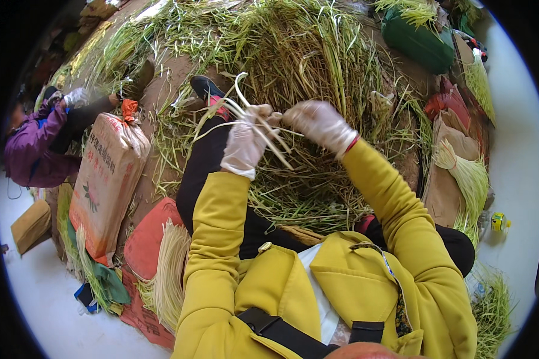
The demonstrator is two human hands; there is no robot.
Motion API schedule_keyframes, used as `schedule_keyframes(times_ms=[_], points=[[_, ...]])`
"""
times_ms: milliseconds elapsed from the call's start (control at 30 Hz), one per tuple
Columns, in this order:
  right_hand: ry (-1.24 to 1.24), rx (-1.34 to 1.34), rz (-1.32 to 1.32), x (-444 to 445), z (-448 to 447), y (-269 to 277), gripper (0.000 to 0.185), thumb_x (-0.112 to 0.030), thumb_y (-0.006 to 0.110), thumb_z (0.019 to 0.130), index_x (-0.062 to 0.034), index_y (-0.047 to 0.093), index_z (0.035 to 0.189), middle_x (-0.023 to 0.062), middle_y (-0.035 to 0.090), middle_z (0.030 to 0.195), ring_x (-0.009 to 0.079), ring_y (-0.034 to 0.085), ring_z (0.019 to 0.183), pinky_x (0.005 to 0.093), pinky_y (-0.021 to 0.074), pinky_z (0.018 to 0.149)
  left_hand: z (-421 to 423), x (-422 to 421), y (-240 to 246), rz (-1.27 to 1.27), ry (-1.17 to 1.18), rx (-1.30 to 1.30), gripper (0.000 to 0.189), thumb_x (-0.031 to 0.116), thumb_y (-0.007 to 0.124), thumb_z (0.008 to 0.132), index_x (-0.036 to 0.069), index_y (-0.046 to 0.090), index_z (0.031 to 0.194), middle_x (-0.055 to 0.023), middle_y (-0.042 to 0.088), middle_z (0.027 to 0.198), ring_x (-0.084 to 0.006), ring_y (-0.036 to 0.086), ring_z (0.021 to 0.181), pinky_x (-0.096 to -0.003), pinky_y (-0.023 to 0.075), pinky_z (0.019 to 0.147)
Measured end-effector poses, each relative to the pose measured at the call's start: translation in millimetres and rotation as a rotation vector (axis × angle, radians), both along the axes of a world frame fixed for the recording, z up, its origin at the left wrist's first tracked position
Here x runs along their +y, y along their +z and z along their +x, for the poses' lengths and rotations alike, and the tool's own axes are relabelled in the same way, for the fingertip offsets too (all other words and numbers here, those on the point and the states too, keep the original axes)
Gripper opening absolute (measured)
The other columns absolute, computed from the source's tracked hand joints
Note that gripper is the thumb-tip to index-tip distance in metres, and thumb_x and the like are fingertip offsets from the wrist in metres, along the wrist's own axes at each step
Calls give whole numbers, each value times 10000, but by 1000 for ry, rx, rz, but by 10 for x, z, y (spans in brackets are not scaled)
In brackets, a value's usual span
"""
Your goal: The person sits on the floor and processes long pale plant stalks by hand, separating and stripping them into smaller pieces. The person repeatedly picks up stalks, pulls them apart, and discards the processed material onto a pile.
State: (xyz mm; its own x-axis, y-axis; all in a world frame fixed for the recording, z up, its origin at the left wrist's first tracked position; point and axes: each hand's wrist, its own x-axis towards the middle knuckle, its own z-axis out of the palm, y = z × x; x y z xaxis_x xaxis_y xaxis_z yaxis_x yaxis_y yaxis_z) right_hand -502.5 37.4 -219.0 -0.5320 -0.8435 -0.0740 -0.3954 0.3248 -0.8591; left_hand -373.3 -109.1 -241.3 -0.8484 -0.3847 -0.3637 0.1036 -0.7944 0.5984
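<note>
My left hand (247,141), in a thin whitish glove, grips several pale plant stalks (275,148), which look like garlic scapes. They stick out past both sides of the fist, and one curls at its upper end. Close by on the right is my right hand (318,123), gloved too and blurred by motion. Its fingers are bent towards the left fingertips; whether they pinch a stalk cannot be made out. Beneath both hands, between my legs, spreads a large heap of green and brown stalks and leaves (296,67).
To the left stands a full printed sack (103,179); a person in a purple jacket (38,143) sits beyond it. Bundles of pale stalks lie near a red cushion-like sack (150,238) and on brown sacking (462,170) at right. A green sack (417,40) stands at upper right.
</note>
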Motion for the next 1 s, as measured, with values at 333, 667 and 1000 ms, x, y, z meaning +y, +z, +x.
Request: schedule_keyframes(times_ms=[333,667,1000], points=[[-546,103,16,785,-1096,-136,159,-169,607,874,-64,658,983,75,662,893,155,596,762,265,500,691,8,41,-10,237,32,107,337,93,386,901,86,477,1224,-37,638,765,-260,657,844,-569,441,915],[-549,-362,-533,739,-405,-37,127,-68,635,851,-33,656,971,6,647,829,67,552,713,190,470,622,11,88,194,252,-77,324,211,74,427,812,45,614,906,-12,450,487,-264,623,653,-551,442,915],[-145,279,-498,370,208,-147,91,-16,642,802,-1,611,886,84,592,781,175,578,675,264,471,596,-144,421,264,-457,-139,-70,233,213,684,828,12,635,935,-29,628,727,-107,592,544,-186,465,513]])
